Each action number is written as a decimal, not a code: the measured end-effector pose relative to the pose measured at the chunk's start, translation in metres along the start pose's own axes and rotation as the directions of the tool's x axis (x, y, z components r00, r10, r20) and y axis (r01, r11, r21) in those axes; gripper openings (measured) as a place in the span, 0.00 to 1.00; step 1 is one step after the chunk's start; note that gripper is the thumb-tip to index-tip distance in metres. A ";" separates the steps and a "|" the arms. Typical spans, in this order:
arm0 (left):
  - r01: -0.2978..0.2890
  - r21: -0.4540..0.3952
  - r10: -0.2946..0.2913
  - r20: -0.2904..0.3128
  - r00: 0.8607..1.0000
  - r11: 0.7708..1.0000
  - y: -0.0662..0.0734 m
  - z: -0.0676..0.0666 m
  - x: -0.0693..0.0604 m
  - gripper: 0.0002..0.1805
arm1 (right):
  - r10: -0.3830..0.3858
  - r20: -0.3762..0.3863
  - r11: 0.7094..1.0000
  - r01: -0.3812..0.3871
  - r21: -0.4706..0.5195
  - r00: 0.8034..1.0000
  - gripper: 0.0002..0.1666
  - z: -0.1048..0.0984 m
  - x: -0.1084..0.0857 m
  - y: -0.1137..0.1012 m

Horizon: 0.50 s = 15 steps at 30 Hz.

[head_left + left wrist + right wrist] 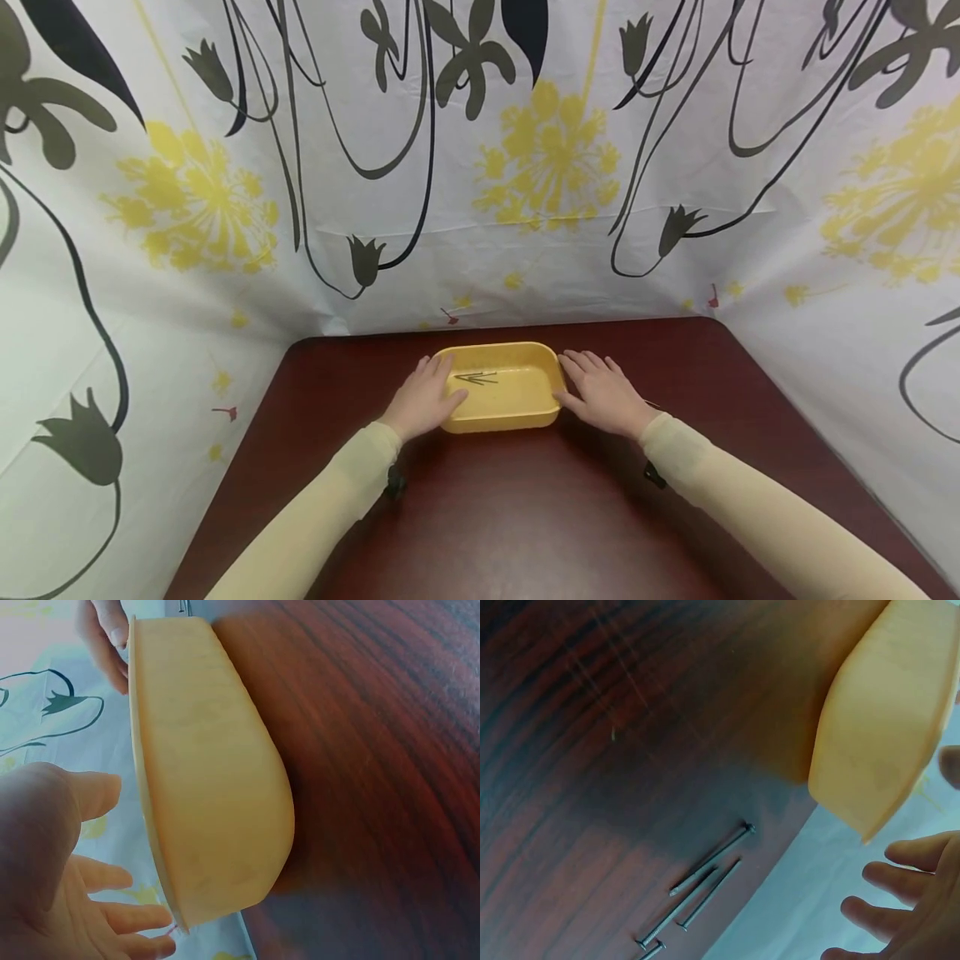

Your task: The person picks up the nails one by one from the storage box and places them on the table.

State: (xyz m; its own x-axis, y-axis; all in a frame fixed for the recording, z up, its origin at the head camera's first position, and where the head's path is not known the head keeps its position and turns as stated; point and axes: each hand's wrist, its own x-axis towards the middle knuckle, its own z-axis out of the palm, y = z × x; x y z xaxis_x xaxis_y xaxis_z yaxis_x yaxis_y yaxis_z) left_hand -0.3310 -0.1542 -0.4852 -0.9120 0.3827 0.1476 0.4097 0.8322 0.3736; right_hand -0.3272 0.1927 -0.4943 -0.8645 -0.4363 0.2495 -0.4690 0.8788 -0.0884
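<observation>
A yellow plastic tray (pixel 517 421) sits upright near the far edge of the table, with several thin nails (pixel 477 378) inside it. My left hand (pixel 423 398) is at its left end, fingers fairly straight over the rim and thumb reaching across the near left corner. At the right end is my right hand (pixel 603 393), fingers extended along the rim and thumb at the near right corner. Both wrist views show the tray's outer wall (pixel 214 772) with spread fingers beside it. Whether either hand presses on the rim is hard to tell.
More nails (pixel 712 859) lie on the dark red-brown table (pixel 495 517), right of the tray and mostly hidden by my right arm in the head view. White flowered cloth (pixel 465 192) hangs around the table's back and sides.
</observation>
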 end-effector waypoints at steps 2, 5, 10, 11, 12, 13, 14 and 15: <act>0.010 -0.003 -0.010 0.012 1.000 1.000 0.000 -0.002 0.002 0.41 | 0.009 0.011 1.000 -0.009 0.010 1.000 0.47 0.001 0.000 -0.002; 0.017 -0.006 -0.017 0.025 1.000 1.000 0.001 -0.003 0.004 0.39 | 0.017 0.036 1.000 -0.018 0.024 0.999 0.50 0.003 -0.001 -0.006; -0.006 0.005 0.006 0.040 0.999 1.000 0.006 -0.006 0.010 0.34 | 0.030 0.061 0.999 -0.031 0.013 0.998 0.58 0.009 -0.002 -0.008; -0.011 0.013 0.010 0.039 0.999 1.000 0.007 -0.006 0.011 0.34 | 0.036 0.066 0.999 -0.036 0.008 0.997 0.60 0.011 -0.002 -0.008; -0.015 0.021 0.014 0.039 0.999 1.000 0.007 -0.007 0.013 0.33 | 0.041 0.069 0.999 -0.041 0.006 0.997 0.62 0.012 -0.002 -0.008; -0.017 0.034 0.015 0.039 0.999 0.999 0.008 -0.008 0.015 0.33 | 0.045 0.071 0.999 -0.045 0.004 0.996 0.63 0.013 -0.002 -0.008; -0.018 0.041 0.017 0.040 0.999 0.999 0.008 -0.009 0.017 0.32 | 0.048 0.073 0.999 -0.048 0.001 0.996 0.64 0.014 -0.001 -0.007; -0.019 0.048 0.017 0.041 0.999 0.999 0.009 -0.010 0.019 0.32 | 0.051 0.074 0.999 -0.052 0.000 0.996 0.65 0.015 -0.001 -0.007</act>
State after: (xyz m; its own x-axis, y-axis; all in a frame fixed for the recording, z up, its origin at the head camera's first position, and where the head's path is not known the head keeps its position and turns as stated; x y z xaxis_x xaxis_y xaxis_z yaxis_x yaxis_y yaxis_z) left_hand -0.3450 -0.1435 -0.4702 -0.9033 0.4128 0.1167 0.4274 0.8432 0.3262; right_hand -0.3256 0.1839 -0.5084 -0.8985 -0.4037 0.1725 -0.4238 0.9001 -0.1013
